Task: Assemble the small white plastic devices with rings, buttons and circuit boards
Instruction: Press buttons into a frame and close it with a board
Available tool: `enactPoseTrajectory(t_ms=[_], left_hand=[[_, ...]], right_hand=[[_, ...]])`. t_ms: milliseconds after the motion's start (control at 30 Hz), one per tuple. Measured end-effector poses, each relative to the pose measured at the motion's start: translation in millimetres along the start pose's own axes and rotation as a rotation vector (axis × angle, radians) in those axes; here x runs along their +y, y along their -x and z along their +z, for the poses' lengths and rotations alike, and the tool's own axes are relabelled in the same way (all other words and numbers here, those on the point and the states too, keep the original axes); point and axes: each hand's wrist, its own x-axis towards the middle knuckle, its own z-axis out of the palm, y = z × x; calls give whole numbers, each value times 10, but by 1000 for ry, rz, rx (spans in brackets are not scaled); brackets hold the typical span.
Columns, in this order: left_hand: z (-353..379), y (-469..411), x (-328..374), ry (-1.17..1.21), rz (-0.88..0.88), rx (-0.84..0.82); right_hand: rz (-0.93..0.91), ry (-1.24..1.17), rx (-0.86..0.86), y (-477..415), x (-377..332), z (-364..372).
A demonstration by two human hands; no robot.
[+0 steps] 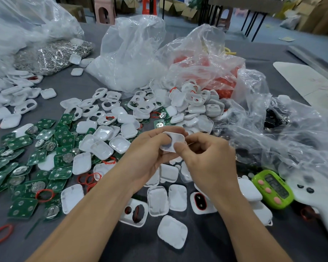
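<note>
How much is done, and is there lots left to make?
Only a bit looks done: two white pieces by the arms have red rings and dark buttons in. The left hand and right hand hold one white shell now. Lots is left: green circuit boards, loose red rings and a pile of empty shells.
</note>
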Motion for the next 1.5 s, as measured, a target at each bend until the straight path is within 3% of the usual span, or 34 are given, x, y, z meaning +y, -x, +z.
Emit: enactPoseTrajectory(t_ms=[133, 300, 533, 633, 800, 900, 1233, 1400, 1500], left_hand=[[26, 18, -19, -95, 24, -59], [16, 44, -57, -361, 191, 61], [59, 52, -63, -474, 269, 121], [69, 57, -70, -397, 253, 102], [-12, 50, -18, -115, 222, -161], [-7, 30, -41, -44, 224, -180], [-51, 26, 32, 131, 107, -394], [-179, 1, 109, 247, 66, -311], [-327, -14, 210, 327, 59, -260]], right_hand=[[15, -68, -40, -5, 2, -1], [57, -149, -50, -8, 16, -9], [115, -163, -13, -15, 37, 11], [148, -182, 4, -7, 24, 27], [484, -760, -31, -58, -101, 25], [518, -889, -92, -36, -137, 41], [387, -756, -201, -11, -192, -39], [332, -659, -140, -86, -106, -134], [249, -403, -39, -239, -28, -131]])
